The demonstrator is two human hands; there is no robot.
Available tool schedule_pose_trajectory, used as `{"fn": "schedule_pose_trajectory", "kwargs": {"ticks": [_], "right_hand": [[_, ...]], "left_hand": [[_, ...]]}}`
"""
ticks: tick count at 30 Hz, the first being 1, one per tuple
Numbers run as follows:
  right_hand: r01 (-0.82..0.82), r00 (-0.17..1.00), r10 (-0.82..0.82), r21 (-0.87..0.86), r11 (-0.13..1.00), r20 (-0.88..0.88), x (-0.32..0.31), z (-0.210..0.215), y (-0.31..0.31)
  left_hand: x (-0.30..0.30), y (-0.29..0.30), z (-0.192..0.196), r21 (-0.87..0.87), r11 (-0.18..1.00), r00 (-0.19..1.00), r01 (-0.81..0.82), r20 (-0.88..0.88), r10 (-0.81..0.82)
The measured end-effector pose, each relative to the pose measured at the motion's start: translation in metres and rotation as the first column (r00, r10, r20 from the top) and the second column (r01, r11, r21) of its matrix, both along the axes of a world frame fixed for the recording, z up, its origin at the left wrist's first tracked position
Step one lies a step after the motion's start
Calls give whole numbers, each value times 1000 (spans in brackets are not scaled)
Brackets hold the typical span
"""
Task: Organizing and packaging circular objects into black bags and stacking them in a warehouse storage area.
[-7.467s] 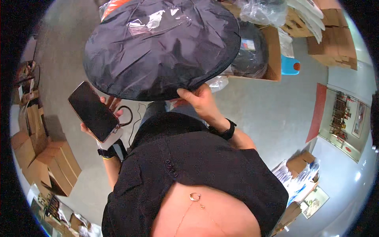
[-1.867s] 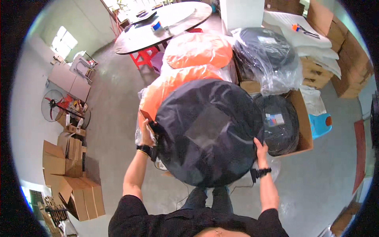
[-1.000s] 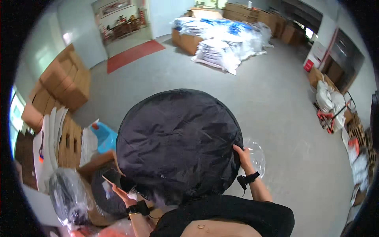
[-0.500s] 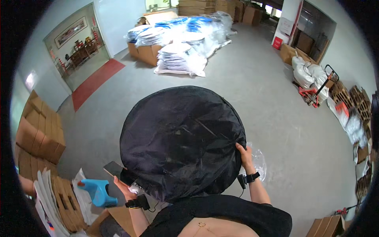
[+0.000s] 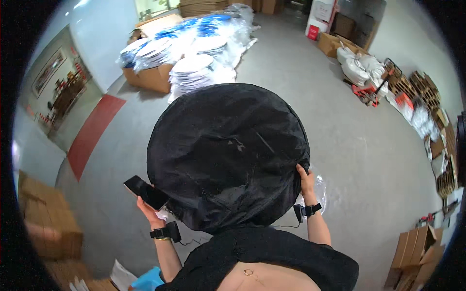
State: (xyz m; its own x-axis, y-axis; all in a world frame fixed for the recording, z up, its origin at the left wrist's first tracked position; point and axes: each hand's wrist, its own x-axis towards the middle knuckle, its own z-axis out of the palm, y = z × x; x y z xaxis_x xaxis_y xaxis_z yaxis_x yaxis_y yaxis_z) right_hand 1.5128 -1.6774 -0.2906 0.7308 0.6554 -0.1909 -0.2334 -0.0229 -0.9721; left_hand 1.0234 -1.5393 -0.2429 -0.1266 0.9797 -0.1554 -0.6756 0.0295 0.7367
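Note:
A large round flat black fabric bag (image 5: 228, 155) is held up in front of my body, its cloth wrinkled. My right hand (image 5: 306, 183) grips its right edge, thumb on the face and fingers mostly hidden behind. Closed around a smartphone (image 5: 145, 192) with a dark screen, my left hand (image 5: 149, 213) is at the bag's lower left edge; whether it also grips the bag I cannot tell. Something small and whitish shows beside that hand. Clear plastic film (image 5: 319, 191) hangs or lies behind my right hand. Each wrist wears a black strap with a small box and cable.
Stacks of plastic-wrapped white and blue goods (image 5: 194, 46) sit ahead. A red mat (image 5: 97, 131) lies at the left doorway. Cardboard boxes (image 5: 51, 218) and a blue plastic stool (image 5: 148, 280) are at lower left. White sacks (image 5: 354, 68) and a red pallet jack (image 5: 366, 94) stand at right.
My view has swung to the right, so the room has shifted left and the stool is mostly out of view. The bag and phone stay in my hands.

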Motion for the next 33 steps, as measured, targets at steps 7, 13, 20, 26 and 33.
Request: {"fn": "schedule_pose_trajectory", "kwargs": {"ticks": [7, 13, 20, 26, 33], "right_hand": [[25, 998, -21, -59, 998, 60, -40, -34, 163], [-175, 978, 182, -72, 982, 105, -103, -14, 391], [-603, 766, 616, -127, 788, 184, -256, 20, 636], [-621, 750, 635, -136, 772, 183, -364, 8, 786], [-417, 824, 439, -142, 898, 359, -446, 35, 881]], "left_hand": [[-42, 166, -17, -5, 1000, 1000, 11, 19, -11], [-117, 291, 1, -67, 987, 986, -148, -80, 143], [-267, 342, -23, -230, 781, 806, -581, -298, 512], [-348, 509, -15, -228, 838, 851, -496, -318, 418], [-319, 749, -15, -200, 979, 950, -42, -310, -22]]}}
